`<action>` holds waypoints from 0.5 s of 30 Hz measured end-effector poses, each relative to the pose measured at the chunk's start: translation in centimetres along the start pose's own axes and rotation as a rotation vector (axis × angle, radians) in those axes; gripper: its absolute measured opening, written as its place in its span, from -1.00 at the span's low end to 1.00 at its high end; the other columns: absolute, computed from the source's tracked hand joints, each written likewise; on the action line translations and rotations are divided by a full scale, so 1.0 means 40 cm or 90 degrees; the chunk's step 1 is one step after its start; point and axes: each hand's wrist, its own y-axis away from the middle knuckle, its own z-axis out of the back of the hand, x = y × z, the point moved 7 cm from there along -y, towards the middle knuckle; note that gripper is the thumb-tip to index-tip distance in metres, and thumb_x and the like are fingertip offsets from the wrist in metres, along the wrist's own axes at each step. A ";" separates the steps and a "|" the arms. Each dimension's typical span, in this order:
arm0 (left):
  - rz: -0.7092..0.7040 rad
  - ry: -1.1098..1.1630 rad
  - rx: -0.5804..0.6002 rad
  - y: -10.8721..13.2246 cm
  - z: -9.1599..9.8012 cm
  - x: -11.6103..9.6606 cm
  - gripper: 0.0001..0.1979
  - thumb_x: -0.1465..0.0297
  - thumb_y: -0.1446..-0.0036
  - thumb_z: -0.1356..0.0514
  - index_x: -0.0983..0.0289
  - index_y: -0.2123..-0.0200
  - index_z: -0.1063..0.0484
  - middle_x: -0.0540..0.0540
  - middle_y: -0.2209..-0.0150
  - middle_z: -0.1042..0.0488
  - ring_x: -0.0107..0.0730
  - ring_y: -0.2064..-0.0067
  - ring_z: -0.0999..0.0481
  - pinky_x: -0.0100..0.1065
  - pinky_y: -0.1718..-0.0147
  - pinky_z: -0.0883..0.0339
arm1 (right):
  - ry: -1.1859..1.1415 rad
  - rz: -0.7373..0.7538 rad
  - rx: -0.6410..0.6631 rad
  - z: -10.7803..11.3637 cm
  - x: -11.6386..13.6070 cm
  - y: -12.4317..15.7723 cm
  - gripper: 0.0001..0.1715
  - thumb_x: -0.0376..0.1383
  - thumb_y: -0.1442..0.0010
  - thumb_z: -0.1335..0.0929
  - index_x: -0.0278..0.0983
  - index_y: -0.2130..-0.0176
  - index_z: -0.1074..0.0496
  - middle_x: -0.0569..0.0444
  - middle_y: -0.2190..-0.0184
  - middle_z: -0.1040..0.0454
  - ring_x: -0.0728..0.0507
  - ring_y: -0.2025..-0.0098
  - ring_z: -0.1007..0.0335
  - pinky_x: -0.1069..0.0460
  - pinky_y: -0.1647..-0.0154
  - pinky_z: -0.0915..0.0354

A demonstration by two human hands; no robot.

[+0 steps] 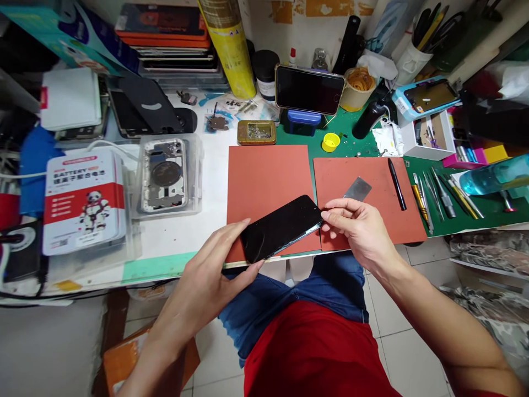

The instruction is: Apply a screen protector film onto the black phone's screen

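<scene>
A black smartphone (pixel 285 227) lies slanted over the front of the left reddish-brown mat (pixel 268 171), its dark screen facing up. My left hand (pixel 219 262) grips its near left end, thumb along the front edge and fingers on the far side. At the phone's right end, my right hand (pixel 357 226) is closed in a pinch against the corner. Whatever sits between those fingertips is too small to make out. A slim gap or pale line shows along the phone's front edge. Just beyond my right fingers, a thin grey metal plate (pixel 359 188) rests on the right mat (pixel 372 223).
A black pen (pixel 397 184) lies on the right mat, with tweezers and screwdrivers (pixel 442 196) farther right. Behind are a yellow cap (pixel 330 142), a small tin (pixel 256 133) and a propped phone (pixel 309 90). A phone housing (pixel 163 173) in a clear box and a battery box (pixel 85 201) stand left.
</scene>
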 end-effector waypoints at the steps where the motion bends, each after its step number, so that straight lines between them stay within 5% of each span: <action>1: -0.003 -0.003 -0.002 0.001 0.000 -0.001 -0.35 0.17 -0.42 -0.24 0.14 -0.47 -0.17 0.25 -0.32 -0.47 0.02 -0.29 -0.55 0.00 -0.25 -0.52 | 0.003 0.001 0.001 0.002 0.000 0.000 -0.54 -0.15 0.06 -0.69 -0.29 0.23 -0.62 0.07 0.50 -0.61 -0.08 0.49 -0.52 0.04 0.48 -0.44; 6: -0.008 -0.017 -0.006 0.004 -0.002 0.000 -0.35 0.19 -0.42 -0.25 0.16 -0.47 -0.16 0.26 -0.32 -0.46 -0.01 -0.31 -0.54 0.00 -0.28 -0.48 | 0.067 0.060 -0.047 0.011 -0.031 0.055 -0.62 0.01 -0.20 -0.58 -0.25 0.27 -0.62 0.07 0.47 -0.58 -0.05 0.53 -0.45 0.05 0.56 -0.34; 15: -0.005 -0.009 0.000 -0.001 -0.006 -0.006 -0.36 0.23 -0.42 -0.27 0.19 -0.45 -0.17 0.23 -0.32 -0.46 -0.11 -0.34 -0.50 -0.10 -0.33 -0.41 | 0.056 -0.023 -0.027 -0.135 -0.195 0.150 -0.45 0.07 -0.17 -0.56 -0.26 0.03 -0.71 0.22 0.67 -0.36 0.02 0.67 -0.14 0.05 0.62 -0.17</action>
